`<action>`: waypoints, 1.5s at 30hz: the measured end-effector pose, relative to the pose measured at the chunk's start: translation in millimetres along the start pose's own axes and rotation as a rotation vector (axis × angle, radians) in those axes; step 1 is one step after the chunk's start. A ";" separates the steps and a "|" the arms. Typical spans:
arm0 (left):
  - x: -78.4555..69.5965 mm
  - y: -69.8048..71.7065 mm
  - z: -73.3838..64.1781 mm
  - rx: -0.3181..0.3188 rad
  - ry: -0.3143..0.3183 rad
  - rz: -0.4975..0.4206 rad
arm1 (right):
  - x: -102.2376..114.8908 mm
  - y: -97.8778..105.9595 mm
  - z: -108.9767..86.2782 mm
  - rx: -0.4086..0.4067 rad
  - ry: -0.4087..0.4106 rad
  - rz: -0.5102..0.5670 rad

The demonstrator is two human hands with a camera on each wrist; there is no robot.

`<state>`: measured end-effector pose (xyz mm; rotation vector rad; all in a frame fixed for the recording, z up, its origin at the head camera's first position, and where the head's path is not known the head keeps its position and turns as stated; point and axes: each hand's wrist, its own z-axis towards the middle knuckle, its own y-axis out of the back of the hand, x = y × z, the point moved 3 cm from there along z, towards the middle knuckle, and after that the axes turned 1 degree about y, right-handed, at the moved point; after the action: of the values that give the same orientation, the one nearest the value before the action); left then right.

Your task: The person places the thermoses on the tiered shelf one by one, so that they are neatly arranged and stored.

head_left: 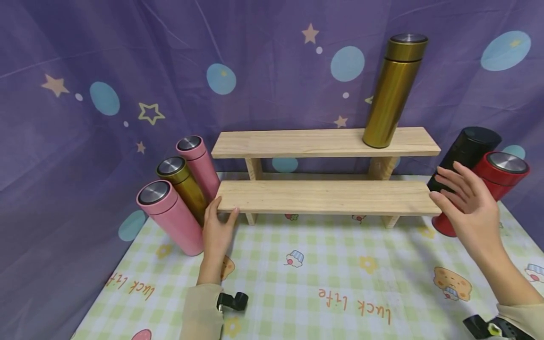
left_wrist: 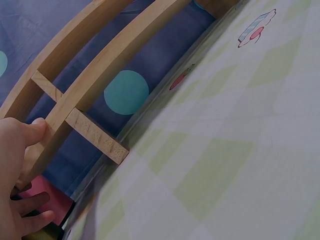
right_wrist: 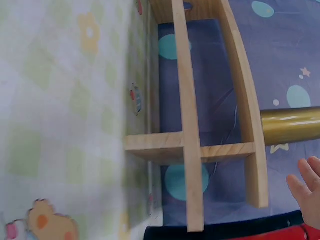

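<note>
A two-tier wooden shelf (head_left: 323, 197) stands at the back of the table. At the left end of its lower board, my left hand (head_left: 217, 236) grips the corner, thumb on the front edge, as the left wrist view also shows. My right hand (head_left: 473, 208) is held up by the board's right end, fingers spread and nothing in them. Behind that hand are a red thermos (head_left: 505, 172), partly hidden by it, and a black thermos (head_left: 471, 146). Upright on the right part of the upper board is a gold thermos (head_left: 393, 94), also seen in the right wrist view.
Left of the shelf stand two pink thermoses, one in front (head_left: 178, 219) and one behind (head_left: 199, 163), with another gold thermos (head_left: 182, 184) between them. A green checked cloth (head_left: 272, 283) covers the table. A purple curtain (head_left: 263, 38) hangs close behind.
</note>
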<state>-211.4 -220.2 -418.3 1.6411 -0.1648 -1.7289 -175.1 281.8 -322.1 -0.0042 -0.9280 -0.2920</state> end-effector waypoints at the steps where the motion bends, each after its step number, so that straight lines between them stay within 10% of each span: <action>1: 0.0 -0.1 0.0 0.001 0.000 0.001 | -1.6 1.9 -2.1 -0.005 -0.006 0.004; 10: -0.1 0.1 -0.8 0.004 -0.002 0.001 | -11.6 18.8 -21.6 -0.051 -0.024 -0.266; 45: 1.3 0.6 -0.7 -0.012 -0.031 -0.006 | -51.8 80.4 -63.0 -0.273 -0.276 -0.377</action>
<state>-210.3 -221.1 -419.1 1.6084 -0.1643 -1.7578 -134.5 363.7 -391.1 -0.1242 -1.1556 -0.7811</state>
